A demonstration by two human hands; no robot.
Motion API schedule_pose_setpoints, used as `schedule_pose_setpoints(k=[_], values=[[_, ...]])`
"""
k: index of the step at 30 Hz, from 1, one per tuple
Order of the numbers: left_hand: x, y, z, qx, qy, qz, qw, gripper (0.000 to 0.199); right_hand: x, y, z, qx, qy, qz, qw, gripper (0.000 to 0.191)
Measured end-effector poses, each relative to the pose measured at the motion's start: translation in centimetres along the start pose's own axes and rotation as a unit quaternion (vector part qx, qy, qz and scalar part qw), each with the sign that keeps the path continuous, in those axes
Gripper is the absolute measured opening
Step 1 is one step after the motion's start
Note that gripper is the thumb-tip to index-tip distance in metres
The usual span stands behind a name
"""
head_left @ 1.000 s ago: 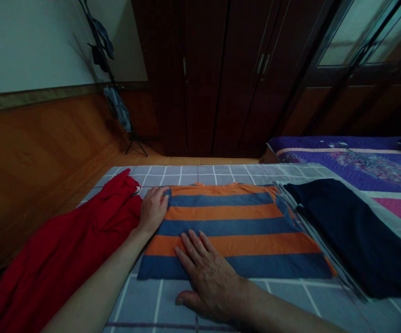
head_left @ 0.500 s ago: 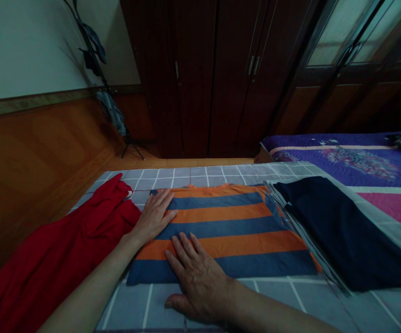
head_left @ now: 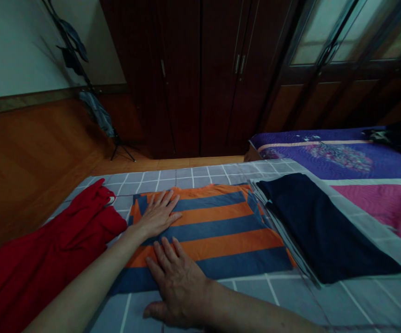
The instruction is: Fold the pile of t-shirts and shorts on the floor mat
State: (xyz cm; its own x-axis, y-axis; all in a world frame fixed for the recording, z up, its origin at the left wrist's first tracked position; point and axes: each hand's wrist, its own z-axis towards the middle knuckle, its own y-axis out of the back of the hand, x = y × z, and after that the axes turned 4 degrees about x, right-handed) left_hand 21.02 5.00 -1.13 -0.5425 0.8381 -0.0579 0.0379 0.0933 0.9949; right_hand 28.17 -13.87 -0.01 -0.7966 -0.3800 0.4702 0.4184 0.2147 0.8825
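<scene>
An orange and blue striped shirt lies spread on a grey checked sheet. My left hand rests flat on the shirt's left upper part, fingers spread. Nearer to me, my right hand lies open over the shirt's lower left edge, its fingertips on the cloth and its thumb over the sheet. Left of the shirt is a crumpled red garment, partly behind my left forearm. Dark blue folded clothing lies at the shirt's right side, on top of lighter cloth.
Beyond the sheet stands a dark wooden wardrobe. A purple and pink bedspread covers a bed at the right. At the back left, a thin stand holds hanging items beside the wall.
The view has shifted right, so everything appears further left. More of the shirt's left side now shows beside my left hand. Both hands remain flat on the shirt.
</scene>
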Motion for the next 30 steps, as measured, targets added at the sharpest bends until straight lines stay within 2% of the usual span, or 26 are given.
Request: schedule_pose_setpoints(k=[2,4,7,9,14,21,23,26,30], values=[[0.0,-0.5,-0.4,-0.008,0.009,0.003,1.0,0.058,-0.2,0.5,-0.1,-0.016,0.002,0.01,1.0,0.076],[0.4,-1.3,-1.0,-0.025,0.02,0.006,0.999,0.058,-0.9,1.1,0.0,-0.058,-0.015,0.019,0.998,0.069],[1.0,-2.4,-1.8,-0.037,0.037,0.013,0.999,0.057,-3.1,2.0,0.5,-0.146,-0.089,-0.004,0.985,0.058],[1.2,-2.8,-2.1,-0.043,0.043,0.018,0.998,0.059,-5.1,2.4,0.8,-0.171,-0.145,-0.038,0.974,0.06],[1.0,-2.8,-2.1,-0.049,0.044,0.015,0.998,0.062,-10.1,3.3,-0.4,-0.149,-0.233,-0.116,0.954,0.073],[0.9,-2.3,-2.2,-0.042,0.04,-0.002,0.998,0.061,-16.3,6.2,-7.5,-0.144,-0.378,-0.226,0.886,0.068],[0.9,-2.3,-2.2,-0.043,0.039,-0.006,0.998,0.062,-16.8,6.5,-9.0,-0.147,-0.408,-0.239,0.869,0.067],[0.9,-2.5,-2.1,-0.046,0.044,-0.011,0.998,0.063,-15.5,6.0,-10.2,-0.158,-0.419,-0.256,0.856,0.065],[1.0,-2.6,-2.1,-0.048,0.048,-0.018,0.998,0.063,-11.6,4.3,-12.1,-0.199,-0.348,-0.263,0.878,0.054]])
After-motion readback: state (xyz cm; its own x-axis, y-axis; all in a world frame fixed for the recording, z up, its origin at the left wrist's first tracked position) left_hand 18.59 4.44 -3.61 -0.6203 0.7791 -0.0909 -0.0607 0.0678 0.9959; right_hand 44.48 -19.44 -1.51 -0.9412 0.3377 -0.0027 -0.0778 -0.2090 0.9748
